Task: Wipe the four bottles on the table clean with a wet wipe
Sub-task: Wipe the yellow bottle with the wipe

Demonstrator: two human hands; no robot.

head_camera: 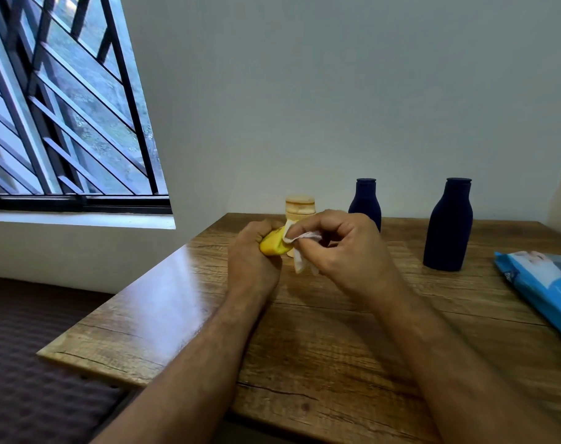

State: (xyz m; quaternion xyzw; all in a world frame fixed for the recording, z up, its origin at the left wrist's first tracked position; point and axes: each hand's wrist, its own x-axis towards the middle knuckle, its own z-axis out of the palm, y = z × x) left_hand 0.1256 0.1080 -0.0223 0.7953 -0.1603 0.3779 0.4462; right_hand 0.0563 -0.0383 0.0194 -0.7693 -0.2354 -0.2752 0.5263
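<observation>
Near the centre of the frame the left hand (pixel 252 248) is curled tight around a small yellow bottle (pixel 274 243), held tipped on its side just above the desk (pixel 321 331), while the right hand (pixel 333 243) pinches a crumpled white wet wipe (pixel 301 251) between thumb and fingertips and presses it against the bottle's exposed end. The likeliest trouble from here is slippage: the yellow bottle looks smooth and rounded, and a damp film from the wipe could let it twist or squirt out of the closed fist, dropping it onto the desk or knocking the tan bottle (pixel 300 208) standing just behind the hands. Only a small part of the yellow surface shows, so the area under the left palm may well go unwiped unless the bottle is turned. The wipe is thin, limp and bunched, with a loose tail hanging down, and could tear or fold away from the surface. The tan bottle has a ribbed, stepped cap. The 2 dark blue bottles (pixel 365 203) (pixel 449 225), at the right of centre, are matte, tall and shouldered, standing upright and well apart. The desk is wood-grained with a glossy sheen, and a soft blue wipe packet (pixel 542 290) lies at the right edge.
</observation>
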